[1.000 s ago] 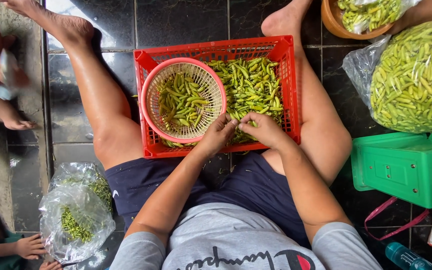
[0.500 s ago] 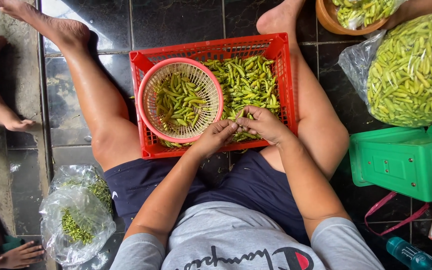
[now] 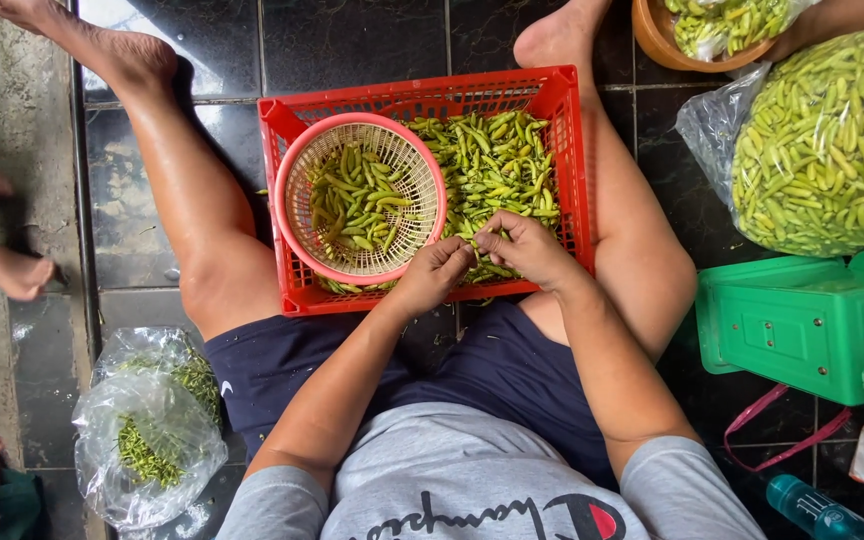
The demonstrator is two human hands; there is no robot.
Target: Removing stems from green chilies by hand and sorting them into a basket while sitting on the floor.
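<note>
Hardly anything has shifted: both hands stay over the red crate (image 3: 570,150). Left hand (image 3: 432,277) and right hand (image 3: 522,247) pinch one green chili (image 3: 471,240) between their fingertips, mostly hidden. Just beyond the left fingers sits a pink basket (image 3: 297,165).

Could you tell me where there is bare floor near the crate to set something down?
Bare dark tiles lie beyond the red crate, between the two feet, and left of the left leg. Crowded: the right side, with the green box and bagged chillies.

Grey tee, navy shorts, barefoot
</note>
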